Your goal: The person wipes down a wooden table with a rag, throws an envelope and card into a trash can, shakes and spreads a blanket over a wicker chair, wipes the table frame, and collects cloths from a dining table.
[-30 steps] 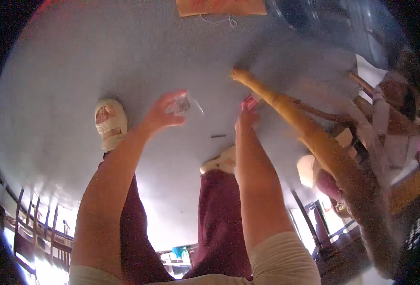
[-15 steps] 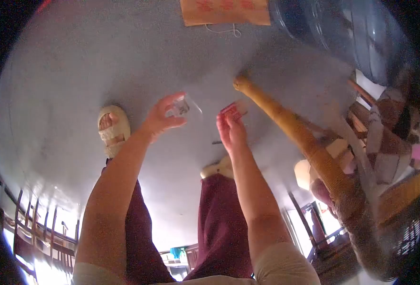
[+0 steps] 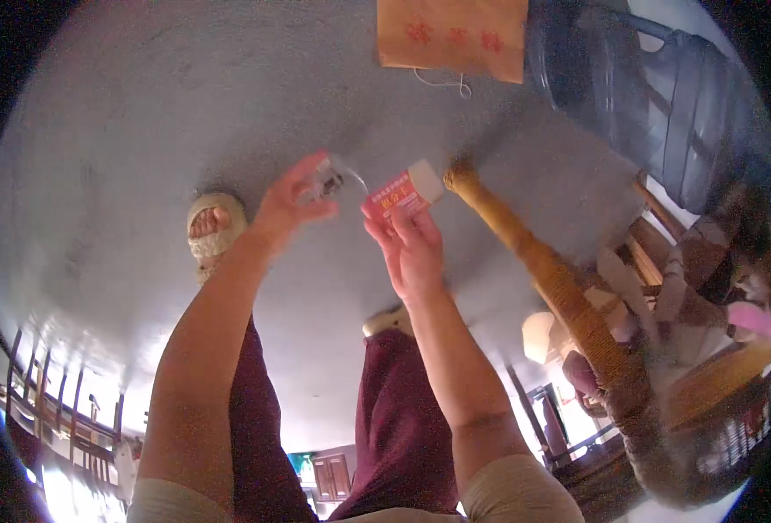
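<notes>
Between the thumb and fingers of my left hand point(image 3: 294, 196) is a clear plastic container point(image 3: 331, 181), with something small and dark inside it that I cannot make out. My right hand point(image 3: 410, 244) grips a small red and white box point(image 3: 399, 193) with printed characters, its pale end pointing up and right. The two objects are close together above the grey floor point(image 3: 142, 131), with a narrow gap between them. Just right of the box is the tip of a long yellow-brown, rope-like arm point(image 3: 525, 240).
An orange paper bag point(image 3: 451, 39) with red characters and a white string lies at the top. Dark blue plastic point(image 3: 664, 96) stands at upper right. A slippered foot point(image 3: 214, 228) is at left. Chairs point(image 3: 67, 401) stand at lower left.
My right hand has moved left and turned, bringing the red box into view near the clear container. My left hand stays nearly in place. The paper bag shows more fully.
</notes>
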Demonstrator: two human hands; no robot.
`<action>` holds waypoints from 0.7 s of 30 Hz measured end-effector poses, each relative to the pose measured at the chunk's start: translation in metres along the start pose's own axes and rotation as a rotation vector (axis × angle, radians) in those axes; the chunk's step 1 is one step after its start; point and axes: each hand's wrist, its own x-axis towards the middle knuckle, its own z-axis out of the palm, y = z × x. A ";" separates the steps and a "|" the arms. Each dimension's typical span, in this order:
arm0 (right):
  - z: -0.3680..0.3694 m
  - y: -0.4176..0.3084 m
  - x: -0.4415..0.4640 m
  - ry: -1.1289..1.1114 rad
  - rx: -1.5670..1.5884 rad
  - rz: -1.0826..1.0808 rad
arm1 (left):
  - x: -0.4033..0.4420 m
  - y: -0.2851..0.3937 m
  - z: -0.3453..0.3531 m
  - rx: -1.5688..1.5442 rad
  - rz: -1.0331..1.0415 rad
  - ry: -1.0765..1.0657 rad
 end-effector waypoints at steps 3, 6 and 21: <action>0.006 -0.001 0.010 -0.036 -0.031 -0.031 | 0.004 0.002 -0.003 -0.082 0.012 0.003; 0.015 -0.004 0.016 -0.055 -0.022 -0.025 | 0.007 0.006 -0.007 -0.047 0.045 0.020; 0.029 -0.017 0.065 0.005 -0.171 -0.066 | 0.028 0.012 -0.016 0.316 0.131 0.248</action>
